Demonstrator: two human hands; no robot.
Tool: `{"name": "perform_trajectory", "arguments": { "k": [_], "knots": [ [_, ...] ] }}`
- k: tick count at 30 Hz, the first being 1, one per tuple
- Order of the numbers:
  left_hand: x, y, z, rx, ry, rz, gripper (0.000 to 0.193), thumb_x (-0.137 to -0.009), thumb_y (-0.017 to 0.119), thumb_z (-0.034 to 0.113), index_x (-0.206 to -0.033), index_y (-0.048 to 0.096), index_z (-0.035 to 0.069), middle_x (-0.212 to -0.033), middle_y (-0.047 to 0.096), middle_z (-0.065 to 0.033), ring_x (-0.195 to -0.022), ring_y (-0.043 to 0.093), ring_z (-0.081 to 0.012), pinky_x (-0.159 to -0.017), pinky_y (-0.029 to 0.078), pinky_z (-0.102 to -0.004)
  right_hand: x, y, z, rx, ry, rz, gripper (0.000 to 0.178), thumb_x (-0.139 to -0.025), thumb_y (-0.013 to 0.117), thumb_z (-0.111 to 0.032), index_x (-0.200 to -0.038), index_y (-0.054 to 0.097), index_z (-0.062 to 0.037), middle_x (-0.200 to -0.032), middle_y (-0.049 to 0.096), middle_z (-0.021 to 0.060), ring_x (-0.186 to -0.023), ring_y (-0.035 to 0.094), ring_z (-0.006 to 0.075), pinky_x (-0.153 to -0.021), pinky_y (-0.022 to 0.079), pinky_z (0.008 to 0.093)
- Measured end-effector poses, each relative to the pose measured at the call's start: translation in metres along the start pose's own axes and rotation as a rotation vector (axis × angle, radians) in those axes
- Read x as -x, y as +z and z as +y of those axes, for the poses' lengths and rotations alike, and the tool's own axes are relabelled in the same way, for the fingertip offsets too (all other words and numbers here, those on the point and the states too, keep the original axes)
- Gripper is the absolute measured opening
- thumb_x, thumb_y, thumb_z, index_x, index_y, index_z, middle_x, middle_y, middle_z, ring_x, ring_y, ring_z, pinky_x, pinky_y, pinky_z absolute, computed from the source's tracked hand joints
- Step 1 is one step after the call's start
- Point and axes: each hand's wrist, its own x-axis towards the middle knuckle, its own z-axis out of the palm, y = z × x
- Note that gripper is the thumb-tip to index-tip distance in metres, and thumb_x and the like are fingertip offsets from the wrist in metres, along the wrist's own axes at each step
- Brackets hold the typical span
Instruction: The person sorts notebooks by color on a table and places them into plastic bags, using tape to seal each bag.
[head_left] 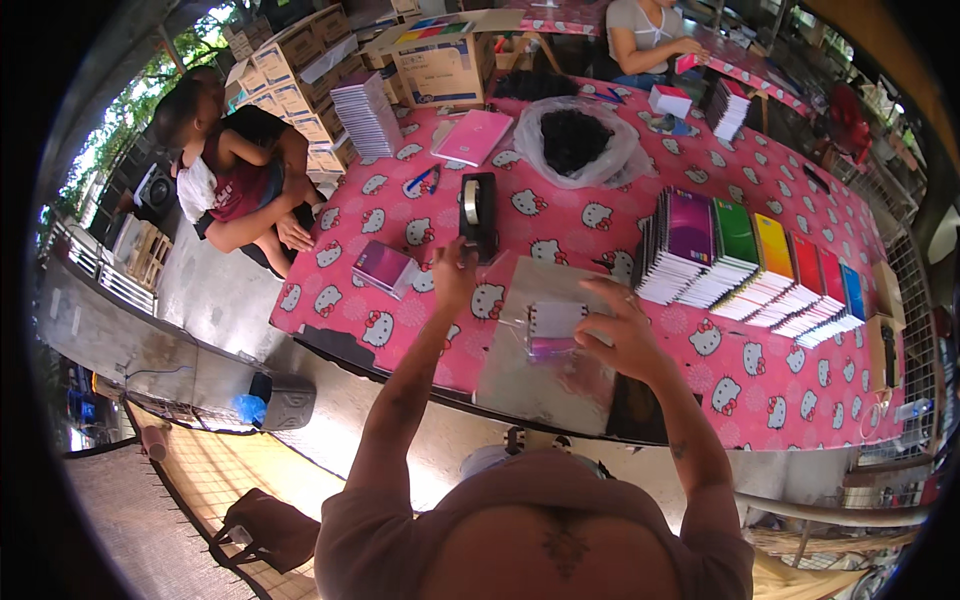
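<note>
A black tape dispenser (pixel 478 225) with a roll of tape stands on the table. My left hand (pixel 455 268) is at its near end, fingers curled together at the tape's cutting edge; whatever they pinch is too small to make out. In front of me a small spiral notebook pack (pixel 553 328) in clear plastic lies on a grey board (pixel 515 385). Over its right side hovers my right hand (pixel 620 330), thumb and fingers apart, with nothing in its grasp. A wrapped purple notebook pack (pixel 384 268) rests left of my left hand.
Stacks of coloured notebooks (pixel 740 260) stand at the right. Farther back are a plastic bag with black contents (pixel 575 140), a pink notebook (pixel 473 137), a pen (pixel 424 181) and a notebook stack (pixel 366 115). Cartons (pixel 440 70) rise behind. Other people are at the left and far side.
</note>
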Motion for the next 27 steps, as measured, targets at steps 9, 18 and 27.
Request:
{"name": "perform_trajectory", "arguments": {
  "k": [9,18,27],
  "knots": [
    [0.018,0.041,-0.045,1.129,-1.128,-0.146,0.016,-0.085,0.072,0.015,-0.095,0.074,0.003,-0.073,0.067,-0.0011,-0.059,0.060,-0.0112,-0.055,0.047,-0.0252,-0.011,0.016,-0.045,0.112,0.246,0.151,0.023,-0.082,0.074,-0.020,-0.104,0.069,-0.0136,-0.120,0.060,0.0042,-0.115,0.055,0.0269,-0.105,0.034,0.0466],
    [-0.038,-0.040,0.026,0.324,-0.221,-0.669,0.022,-0.083,0.068,0.015,-0.103,0.075,0.009,-0.081,0.072,-0.0149,-0.076,0.071,-0.0313,-0.072,0.056,-0.0408,-0.031,0.031,-0.062,0.350,0.263,0.094,0.039,-0.081,0.073,-0.034,-0.115,0.069,-0.0160,-0.108,0.064,0.0005,-0.106,0.058,0.0208,-0.104,0.031,0.0472],
    [-0.038,-0.055,0.094,0.815,0.223,-0.883,0.024,-0.083,0.076,0.011,-0.107,0.074,0.010,-0.116,0.063,-0.0049,-0.106,0.054,-0.0198,-0.091,0.042,-0.0358,-0.044,0.045,-0.055,0.328,0.230,-0.029,0.044,-0.077,0.076,-0.039,-0.116,0.068,-0.0206,-0.095,0.067,0.0015,-0.103,0.060,0.0208,-0.100,0.030,0.0488]
  ]
}}
